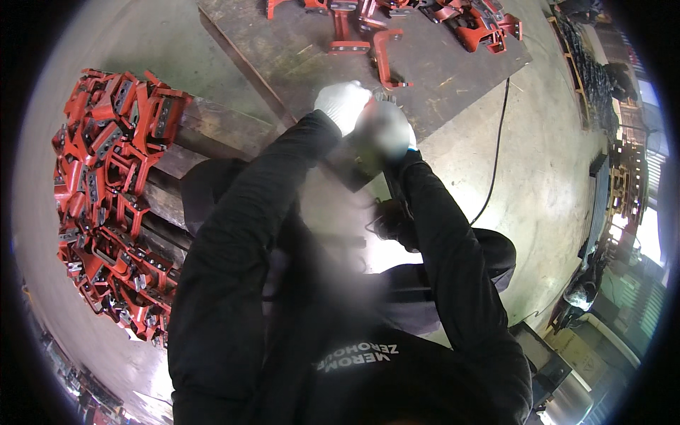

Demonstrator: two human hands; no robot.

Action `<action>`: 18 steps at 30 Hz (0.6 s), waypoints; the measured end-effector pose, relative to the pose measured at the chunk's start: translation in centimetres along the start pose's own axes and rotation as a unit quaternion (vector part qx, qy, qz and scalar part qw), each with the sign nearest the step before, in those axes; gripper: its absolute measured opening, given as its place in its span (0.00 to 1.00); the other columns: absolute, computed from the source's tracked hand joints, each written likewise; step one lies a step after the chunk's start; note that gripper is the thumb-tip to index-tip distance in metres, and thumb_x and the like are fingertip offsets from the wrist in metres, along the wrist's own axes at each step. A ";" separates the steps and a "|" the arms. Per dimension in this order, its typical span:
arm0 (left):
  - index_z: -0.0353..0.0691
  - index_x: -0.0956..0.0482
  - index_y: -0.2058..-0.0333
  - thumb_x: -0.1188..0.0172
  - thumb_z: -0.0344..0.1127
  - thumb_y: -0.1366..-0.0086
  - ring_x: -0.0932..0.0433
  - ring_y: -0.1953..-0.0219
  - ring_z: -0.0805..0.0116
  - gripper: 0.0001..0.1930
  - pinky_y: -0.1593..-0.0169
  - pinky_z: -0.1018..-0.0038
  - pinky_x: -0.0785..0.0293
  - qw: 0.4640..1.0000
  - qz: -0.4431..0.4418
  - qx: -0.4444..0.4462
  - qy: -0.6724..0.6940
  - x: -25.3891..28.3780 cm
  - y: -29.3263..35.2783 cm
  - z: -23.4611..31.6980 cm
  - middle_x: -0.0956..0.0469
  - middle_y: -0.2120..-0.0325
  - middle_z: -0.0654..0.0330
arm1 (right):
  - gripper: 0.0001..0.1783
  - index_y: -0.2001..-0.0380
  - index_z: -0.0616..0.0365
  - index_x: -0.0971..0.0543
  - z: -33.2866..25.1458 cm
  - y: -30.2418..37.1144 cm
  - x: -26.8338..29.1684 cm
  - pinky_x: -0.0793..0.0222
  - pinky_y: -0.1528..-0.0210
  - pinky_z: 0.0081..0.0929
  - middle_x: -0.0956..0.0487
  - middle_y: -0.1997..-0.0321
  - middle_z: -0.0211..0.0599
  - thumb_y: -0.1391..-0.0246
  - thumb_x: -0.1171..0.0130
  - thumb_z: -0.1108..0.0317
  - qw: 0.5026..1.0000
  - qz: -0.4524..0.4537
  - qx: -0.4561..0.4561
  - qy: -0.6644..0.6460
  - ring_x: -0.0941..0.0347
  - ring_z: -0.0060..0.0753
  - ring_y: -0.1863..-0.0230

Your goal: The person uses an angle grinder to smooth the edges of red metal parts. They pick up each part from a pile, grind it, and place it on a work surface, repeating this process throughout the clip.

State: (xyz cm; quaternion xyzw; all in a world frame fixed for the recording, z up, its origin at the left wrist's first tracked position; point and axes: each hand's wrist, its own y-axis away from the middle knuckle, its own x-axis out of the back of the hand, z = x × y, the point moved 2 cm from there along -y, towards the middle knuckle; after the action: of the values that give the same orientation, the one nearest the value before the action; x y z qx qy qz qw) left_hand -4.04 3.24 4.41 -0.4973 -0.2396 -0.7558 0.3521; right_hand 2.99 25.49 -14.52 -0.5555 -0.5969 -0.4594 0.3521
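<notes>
Wears a black sweatshirt [425,382] with pale capital lettering in two lines across the chest, upside down in this view. Holds both arms forward over the near corner of a dark, scuffed tabletop [453,92], with left hand [343,106] and right hand [398,131] close together in white gloves. Cannot tell spread from pinching for the fingers of either hand: left ones curled and partly turned away, right ones lost behind a whitish blur. Shows a small patch of red [370,103] between the hands, too unclear to identify. Has a red bracket [383,60] just beyond, lying on the tabletop, and more red brackets [482,28] along the top of the view. To the left, a big heap of similar brackets [106,177] on timbers [167,202]. Across the pale concrete floor [538,170], a thin dark cable [498,152]. Along the right rim, bent by the lens, wooden pallets [623,191] and bright daylight glare.
</notes>
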 end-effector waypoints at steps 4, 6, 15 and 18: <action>0.46 0.17 0.49 0.33 0.39 0.41 0.18 0.50 0.52 0.20 0.48 0.57 0.20 1.000 0.005 0.009 -0.020 -0.6 0.5 -0.5 0.18 0.53 0.52 | 0.35 0.38 0.52 0.26 -7.3 4.0 9.0 0.27 0.44 0.47 0.18 0.50 0.59 0.46 0.36 0.47 0.982 -0.053 -0.064 -0.171 0.22 0.61 0.45; 0.45 0.17 0.51 0.34 0.39 0.41 0.18 0.51 0.51 0.19 0.49 0.57 0.20 1.000 0.016 -0.002 -0.012 -0.7 0.0 -0.2 0.17 0.54 0.52 | 0.35 0.40 0.53 0.25 -6.3 5.0 9.5 0.26 0.43 0.45 0.17 0.49 0.56 0.50 0.33 0.52 0.982 -0.091 -0.076 -0.150 0.22 0.59 0.45; 0.44 0.16 0.55 0.34 0.39 0.42 0.17 0.55 0.49 0.16 0.52 0.56 0.20 0.999 0.040 -0.002 0.007 -0.8 0.0 -0.4 0.17 0.58 0.51 | 0.49 0.34 0.55 0.30 -12.6 10.2 17.1 0.26 0.41 0.37 0.16 0.47 0.49 0.61 0.25 0.53 0.966 -0.138 -0.140 -0.166 0.19 0.50 0.44; 0.44 0.16 0.55 0.34 0.39 0.42 0.17 0.55 0.49 0.16 0.52 0.56 0.20 0.999 0.041 -0.008 0.008 -0.7 -0.1 0.0 0.17 0.59 0.51 | 0.56 0.29 0.59 0.35 -9.4 10.0 14.7 0.25 0.40 0.35 0.16 0.46 0.50 0.61 0.24 0.51 0.957 -0.073 -0.171 -0.224 0.19 0.48 0.43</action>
State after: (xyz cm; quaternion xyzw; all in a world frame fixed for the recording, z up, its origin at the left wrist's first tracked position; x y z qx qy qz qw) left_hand -3.95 3.54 3.76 -0.5032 -0.2101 -0.7467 0.3809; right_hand 10.03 21.30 3.86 -0.6508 -0.6120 -0.4431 0.0744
